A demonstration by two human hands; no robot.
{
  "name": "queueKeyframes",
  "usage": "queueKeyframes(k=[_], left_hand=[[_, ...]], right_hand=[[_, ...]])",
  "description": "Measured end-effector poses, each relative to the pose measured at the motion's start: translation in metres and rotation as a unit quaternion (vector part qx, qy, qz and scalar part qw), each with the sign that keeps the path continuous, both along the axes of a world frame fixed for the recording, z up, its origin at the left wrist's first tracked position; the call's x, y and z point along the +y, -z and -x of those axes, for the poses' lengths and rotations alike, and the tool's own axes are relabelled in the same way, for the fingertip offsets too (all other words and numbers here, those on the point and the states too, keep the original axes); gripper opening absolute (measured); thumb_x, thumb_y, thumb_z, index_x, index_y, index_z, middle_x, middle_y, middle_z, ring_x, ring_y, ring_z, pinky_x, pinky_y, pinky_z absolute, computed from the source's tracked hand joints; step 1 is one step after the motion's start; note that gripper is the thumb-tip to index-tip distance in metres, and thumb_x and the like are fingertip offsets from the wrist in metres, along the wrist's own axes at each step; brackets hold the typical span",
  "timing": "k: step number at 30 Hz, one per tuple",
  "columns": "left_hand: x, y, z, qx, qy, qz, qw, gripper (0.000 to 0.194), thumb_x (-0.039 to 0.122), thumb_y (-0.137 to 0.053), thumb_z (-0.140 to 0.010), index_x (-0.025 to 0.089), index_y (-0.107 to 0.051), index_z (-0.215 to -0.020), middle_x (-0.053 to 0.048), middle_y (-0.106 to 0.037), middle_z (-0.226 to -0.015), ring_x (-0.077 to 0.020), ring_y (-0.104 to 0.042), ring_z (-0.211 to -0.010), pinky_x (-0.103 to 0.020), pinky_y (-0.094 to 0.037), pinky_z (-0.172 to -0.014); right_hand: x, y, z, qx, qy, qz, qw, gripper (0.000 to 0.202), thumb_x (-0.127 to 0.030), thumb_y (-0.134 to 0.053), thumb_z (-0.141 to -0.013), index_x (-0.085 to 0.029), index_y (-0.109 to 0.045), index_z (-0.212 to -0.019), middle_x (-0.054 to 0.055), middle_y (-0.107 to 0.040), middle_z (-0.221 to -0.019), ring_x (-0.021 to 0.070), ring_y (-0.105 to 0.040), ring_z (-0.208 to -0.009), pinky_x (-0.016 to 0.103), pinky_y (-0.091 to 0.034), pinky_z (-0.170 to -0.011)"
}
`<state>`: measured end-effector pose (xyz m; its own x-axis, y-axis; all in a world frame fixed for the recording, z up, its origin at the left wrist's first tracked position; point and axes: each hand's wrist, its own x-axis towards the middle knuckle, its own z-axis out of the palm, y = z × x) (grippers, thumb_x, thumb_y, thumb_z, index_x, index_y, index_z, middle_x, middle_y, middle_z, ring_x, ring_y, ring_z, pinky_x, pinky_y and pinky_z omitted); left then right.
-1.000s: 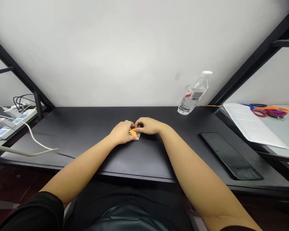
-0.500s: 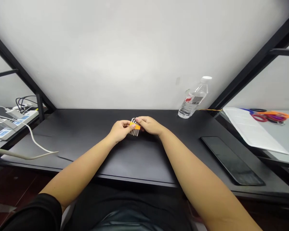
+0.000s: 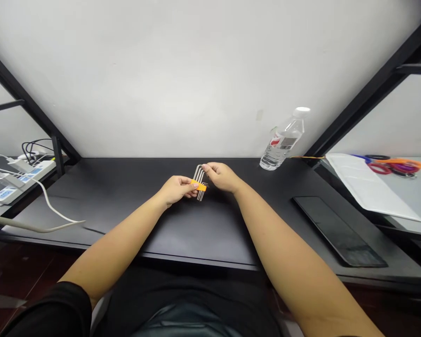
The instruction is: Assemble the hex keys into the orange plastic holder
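Above the middle of the black desk, my left hand pinches the orange holder of a hex key set from its left side. Several bent metal hex keys stand in the holder. The larger ones rise well above it, while shorter ones sit lower on the right. My right hand is closed on the bent ends of the raised keys at the upper right; its other fingers are partly hidden behind the thumb. Below the holder, the straight ends of some keys stick out.
A water bottle stands at the back right. Nearer me lies a black tablet-like slab. Beyond it are a white sheet-like packet and a tangle of coloured loops. Power strips with white cables sit at the far left.
My right hand has moved up a little, pulling the larger hex keys higher out of the orange holder. My left hand keeps its pinch on the holder.
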<state>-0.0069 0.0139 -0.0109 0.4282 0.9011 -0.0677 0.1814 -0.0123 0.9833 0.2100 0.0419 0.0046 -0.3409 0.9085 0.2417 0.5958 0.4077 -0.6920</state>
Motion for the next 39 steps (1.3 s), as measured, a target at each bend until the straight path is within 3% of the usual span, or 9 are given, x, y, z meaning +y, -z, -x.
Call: queueKeyframes(k=[5,11,15,18,23,27,31,34,39], left_hand=[[-0.004,-0.004,0.001,0.013,0.016,0.025,0.999,0.032,0.043,-0.076,-0.083,0.013,-0.079,-0.096,-0.011,-0.077,-0.084,-0.0174,-0.073,-0.079,-0.028,-0.057,-0.072],[-0.003,-0.009,0.006,0.008,0.01,0.02,1.0,0.032,0.042,-0.076,-0.084,0.013,-0.079,-0.097,-0.009,-0.077,-0.082,-0.0159,-0.072,-0.077,-0.027,-0.056,-0.072],[-0.003,-0.011,0.007,0.01,0.011,0.018,1.0,0.032,0.042,-0.075,-0.084,0.013,-0.079,-0.097,-0.01,-0.077,-0.084,-0.0162,-0.072,-0.078,-0.027,-0.056,-0.072],[-0.003,-0.011,0.008,0.014,0.014,0.014,1.0,0.033,0.043,-0.075,-0.084,0.013,-0.079,-0.099,-0.011,-0.077,-0.085,-0.0165,-0.072,-0.079,-0.027,-0.056,-0.072],[-0.001,-0.01,0.01,0.02,0.017,0.006,1.0,0.035,0.044,-0.076,-0.084,0.013,-0.079,-0.099,-0.011,-0.077,-0.085,-0.0172,-0.072,-0.079,-0.028,-0.057,-0.073],[-0.001,-0.011,0.011,0.025,0.013,-0.001,1.0,0.035,0.044,-0.075,-0.084,0.014,-0.079,-0.101,-0.011,-0.077,-0.086,-0.0174,-0.072,-0.08,-0.028,-0.057,-0.073],[0.001,-0.011,0.011,0.026,0.008,-0.005,1.0,0.035,0.044,-0.075,-0.084,0.013,-0.079,-0.101,-0.012,-0.077,-0.087,-0.018,-0.072,-0.08,-0.029,-0.057,-0.073],[0.003,-0.009,0.011,0.03,0.001,-0.007,1.0,0.034,0.043,-0.075,-0.085,0.013,-0.079,-0.102,-0.012,-0.077,-0.088,-0.0181,-0.072,-0.08,-0.029,-0.057,-0.073],[0.007,-0.006,0.013,0.031,-0.015,-0.009,0.999,0.031,0.04,-0.073,-0.086,0.013,-0.079,-0.1,-0.011,-0.077,-0.085,-0.017,-0.072,-0.079,-0.028,-0.057,-0.072]], right_hand=[[0.008,0.002,-0.02,-0.002,0.08,0.023,0.997,0.049,-0.061,-0.039,-0.098,-0.023,-0.046,-0.069,-0.001,-0.05,-0.061,0.0159,-0.043,-0.059,0.03,-0.035,-0.06],[0.01,0.004,-0.033,-0.093,0.062,0.065,0.992,0.05,-0.057,-0.038,-0.099,-0.021,-0.051,-0.067,0.001,-0.057,-0.064,0.017,-0.049,-0.061,0.031,-0.038,-0.063],[0.012,0.004,-0.034,-0.156,0.046,0.055,0.985,0.045,-0.05,-0.038,-0.101,-0.02,-0.067,-0.084,0.006,-0.072,-0.085,0.0223,-0.063,-0.079,0.032,-0.044,-0.075],[0.014,0.004,-0.037,-0.22,0.045,0.061,0.973,0.045,-0.048,-0.037,-0.103,-0.02,-0.07,-0.091,0.01,-0.076,-0.101,0.0245,-0.067,-0.09,0.032,-0.045,-0.079],[0.017,0.006,-0.042,-0.312,0.104,0.082,0.941,0.049,-0.052,-0.036,-0.103,-0.02,-0.071,-0.091,0.014,-0.075,-0.11,0.0272,-0.068,-0.095,0.033,-0.046,-0.075],[0.021,0.01,-0.044,-0.328,0.109,0.086,0.934,0.051,-0.054,-0.036,-0.103,-0.02,-0.072,-0.091,0.014,-0.075,-0.108,0.0268,-0.068,-0.094,0.033,-0.047,-0.074],[0.021,0.012,-0.051,-0.338,0.126,0.103,0.927,0.056,-0.067,-0.042,-0.097,-0.02,-0.072,-0.087,0.014,-0.075,-0.099,0.0274,-0.069,-0.086,0.035,-0.048,-0.071],[0.022,0.01,-0.058,-0.328,0.162,0.104,0.925,0.062,-0.07,-0.036,-0.097,-0.02,-0.073,-0.093,0.015,-0.075,-0.105,0.0291,-0.069,-0.091,0.037,-0.05,-0.073],[0.038,0.001,-0.041,-0.373,0.178,0.044,0.91,0.05,-0.047,-0.033,-0.104,-0.017,-0.072,-0.113,0.017,-0.073,-0.118,0.0294,-0.069,-0.106,0.036,-0.053,-0.083]])
